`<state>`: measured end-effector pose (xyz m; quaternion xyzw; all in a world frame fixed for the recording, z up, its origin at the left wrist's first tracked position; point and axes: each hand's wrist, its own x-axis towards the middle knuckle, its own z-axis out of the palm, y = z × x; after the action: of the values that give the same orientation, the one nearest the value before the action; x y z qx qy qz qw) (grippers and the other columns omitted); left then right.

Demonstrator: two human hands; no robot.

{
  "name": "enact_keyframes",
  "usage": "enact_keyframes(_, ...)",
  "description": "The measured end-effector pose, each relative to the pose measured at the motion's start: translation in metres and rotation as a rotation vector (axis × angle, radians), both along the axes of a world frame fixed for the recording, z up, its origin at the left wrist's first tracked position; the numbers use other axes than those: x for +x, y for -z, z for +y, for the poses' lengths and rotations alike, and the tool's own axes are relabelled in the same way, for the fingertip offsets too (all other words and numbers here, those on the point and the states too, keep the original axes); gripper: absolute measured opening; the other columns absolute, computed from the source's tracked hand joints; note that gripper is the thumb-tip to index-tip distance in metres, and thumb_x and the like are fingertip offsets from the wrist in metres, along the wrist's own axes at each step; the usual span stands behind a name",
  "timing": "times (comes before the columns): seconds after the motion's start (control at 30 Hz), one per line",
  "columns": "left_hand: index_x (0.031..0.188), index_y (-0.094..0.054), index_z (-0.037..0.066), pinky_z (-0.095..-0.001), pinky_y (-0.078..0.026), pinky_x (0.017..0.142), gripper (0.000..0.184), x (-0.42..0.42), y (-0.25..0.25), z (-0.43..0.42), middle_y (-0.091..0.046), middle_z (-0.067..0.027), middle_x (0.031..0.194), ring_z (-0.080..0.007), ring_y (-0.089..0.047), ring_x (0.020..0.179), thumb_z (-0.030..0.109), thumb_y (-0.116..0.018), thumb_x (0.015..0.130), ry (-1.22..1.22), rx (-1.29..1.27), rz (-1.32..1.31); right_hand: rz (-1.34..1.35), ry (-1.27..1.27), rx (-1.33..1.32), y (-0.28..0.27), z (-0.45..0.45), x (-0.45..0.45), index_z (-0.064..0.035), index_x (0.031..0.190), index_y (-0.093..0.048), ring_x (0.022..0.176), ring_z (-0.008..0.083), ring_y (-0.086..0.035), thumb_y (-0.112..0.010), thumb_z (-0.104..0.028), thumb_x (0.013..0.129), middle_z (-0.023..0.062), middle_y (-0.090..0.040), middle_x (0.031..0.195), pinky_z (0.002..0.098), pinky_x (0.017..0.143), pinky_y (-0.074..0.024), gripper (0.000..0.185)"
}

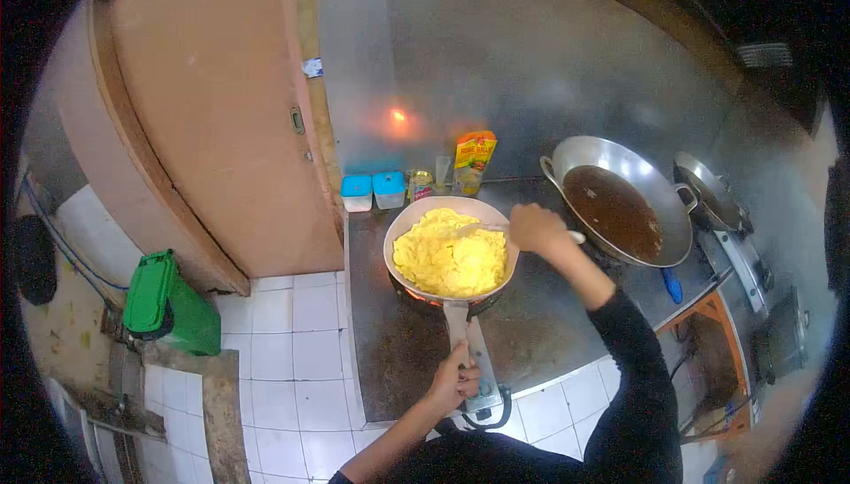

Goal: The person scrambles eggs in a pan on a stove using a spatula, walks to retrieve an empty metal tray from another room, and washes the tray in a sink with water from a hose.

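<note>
A light-coloured frying pan [396, 263] sits on a lit burner, with flame showing under its rim. Scrambled eggs [452, 258], yellow and lumpy, fill most of it. My left hand [455, 382] is wrapped round the pan's handle [456, 317], close to the counter's front edge. Over the pan's right rim, my right hand [536, 229] grips a spatula [492, 227]. The pale end of its handle sticks out to the right of my fist. Its head lies in the eggs and is partly hidden, so its exact shape is unclear.
A large wok [615, 152] of brown liquid stands to the right, with a smaller pan [699, 174] beyond. Behind the frying pan are two blue-lidded containers [373, 187], a tin [421, 185] and a yellow pouch [475, 161]. A green bin [173, 307] stands left.
</note>
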<state>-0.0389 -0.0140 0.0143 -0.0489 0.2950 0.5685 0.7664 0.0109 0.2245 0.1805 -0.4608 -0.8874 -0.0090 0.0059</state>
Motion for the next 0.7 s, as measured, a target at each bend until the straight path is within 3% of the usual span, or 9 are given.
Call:
enact_keyframes(0.1, 0.073, -0.043, 0.011, -0.0224, -0.018, 0.034, 0.039, 0.006, -0.004, 0.001, -0.027, 0.0057, 0.048, -0.0066, -0.021, 0.034, 0.048, -0.049, 0.083, -0.009, -0.007, 0.009, -0.105, 0.028, -0.050, -0.061, -0.047, 0.024, 0.0002, 0.090, -0.060, 0.087, 0.0364, -0.060, -0.051, -0.022, 0.076, 0.0214, -0.061, 0.093, 0.0434, 0.075, -0.0482, 0.028)
enact_keyframes(0.17, 0.072, -0.042, 0.011, -0.0228, -0.018, 0.034, 0.040, 0.011, -0.002, 0.005, -0.026, 0.0058, 0.048, -0.0068, -0.021, 0.034, 0.049, -0.049, 0.083, -0.011, -0.003, 0.014, -0.143, 0.023, -0.093, -0.069, -0.058, 0.026, 0.0016, 0.089, -0.061, 0.090, 0.0356, -0.059, -0.053, -0.027, 0.077, 0.0233, -0.060, 0.095, 0.0430, 0.076, -0.0476, 0.032)
enact_keyframes(0.23, 0.075, -0.041, 0.011, -0.0239, -0.017, 0.034, 0.040, 0.018, 0.007, 0.010, -0.026, 0.0054, 0.047, -0.0070, -0.020, 0.033, 0.050, -0.049, 0.082, -0.039, 0.015, -0.021, -0.289, -0.093, -0.067, -0.047, -0.064, 0.027, -0.0015, 0.090, -0.061, 0.082, 0.0316, -0.062, -0.050, -0.019, 0.073, 0.0213, -0.062, 0.086, 0.0425, 0.071, -0.0500, 0.027)
enact_keyframes(0.3, 0.077, -0.040, 0.011, -0.0239, -0.016, 0.034, 0.040, 0.022, 0.010, 0.015, -0.026, 0.0054, 0.047, -0.0070, -0.020, 0.033, 0.050, -0.050, 0.081, -0.047, -0.001, -0.037, -0.274, -0.132, -0.152, -0.001, -0.058, 0.021, -0.0001, 0.087, -0.062, 0.078, 0.0344, -0.063, -0.056, -0.023, 0.072, 0.0206, -0.062, 0.085, 0.0397, 0.067, -0.0508, 0.028)
enact_keyframes(0.37, 0.079, -0.039, 0.012, -0.0239, -0.016, 0.033, 0.041, 0.026, 0.008, 0.017, -0.026, 0.0054, 0.047, -0.0070, -0.020, 0.033, 0.051, -0.050, 0.081, -0.051, -0.023, -0.055, -0.106, -0.096, -0.046, 0.034, -0.084, 0.009, -0.0008, 0.085, -0.062, 0.072, 0.0325, -0.064, -0.055, -0.018, 0.070, 0.0195, -0.063, 0.081, 0.0392, 0.063, -0.0514, 0.024)
enact_keyframes(0.47, 0.077, -0.040, 0.015, -0.0231, -0.015, 0.033, 0.039, 0.032, 0.008, 0.015, -0.026, 0.0056, 0.047, -0.0067, -0.021, 0.033, 0.053, -0.050, 0.081, -0.090, -0.092, 0.069, 0.038, -0.029, -0.043, 0.073, -0.104, -0.010, -0.0008, 0.084, -0.061, 0.079, 0.0329, -0.063, -0.052, -0.016, 0.072, 0.0205, -0.062, 0.082, 0.0396, 0.068, -0.0507, 0.021)
enact_keyframes(0.7, 0.077, -0.039, 0.015, -0.0230, -0.017, 0.034, 0.040, 0.030, 0.013, 0.013, -0.027, 0.0055, 0.047, -0.0072, -0.022, 0.033, 0.054, -0.049, 0.081, -0.065, 0.005, -0.022, 0.164, 0.210, -0.083, 0.073, -0.060, -0.021, -0.0025, 0.089, -0.061, 0.083, 0.0324, -0.062, -0.050, -0.014, 0.075, 0.0194, -0.062, 0.088, 0.0398, 0.073, -0.0495, 0.021)
